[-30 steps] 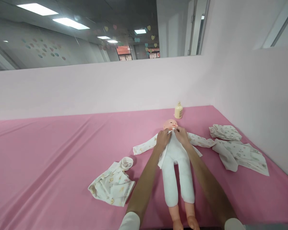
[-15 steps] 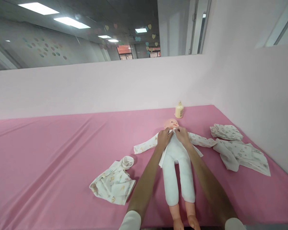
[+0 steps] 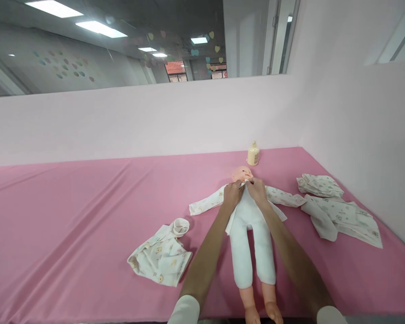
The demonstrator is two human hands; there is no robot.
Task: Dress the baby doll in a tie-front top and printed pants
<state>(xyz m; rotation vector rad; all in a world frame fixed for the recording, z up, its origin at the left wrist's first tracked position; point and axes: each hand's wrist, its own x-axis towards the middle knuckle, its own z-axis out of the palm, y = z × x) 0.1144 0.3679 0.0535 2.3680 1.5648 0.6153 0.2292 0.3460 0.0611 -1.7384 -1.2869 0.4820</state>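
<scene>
A baby doll point(image 3: 249, 238) with a white cloth body lies on its back, its head away from me. Its arms are spread in the printed sleeves of a white baby shirt point(image 3: 206, 204), whose front hangs apart over the belly. Just below the doll's chin, my left hand point(image 3: 233, 193) pinches the shirt's left front edge near the neckline. My right hand point(image 3: 256, 191) pinches the opposite edge at the neck, close beside the left. Fingertips are partly hidden by my knuckles, and any fastener there is too small to make out.
Folded printed baby pants point(image 3: 160, 258) lie to the left on the pink sheet point(image 3: 70, 234). At the right are a folded printed cloth point(image 3: 320, 185) and a spread printed garment point(image 3: 346, 218). A cream pump bottle point(image 3: 253, 155) stands behind the doll's head, near the wall.
Both hands stay at the shirt's neckline, with the left shifted very slightly toward the right. The whole view has moved a little; the doll and clothes lie as before.
</scene>
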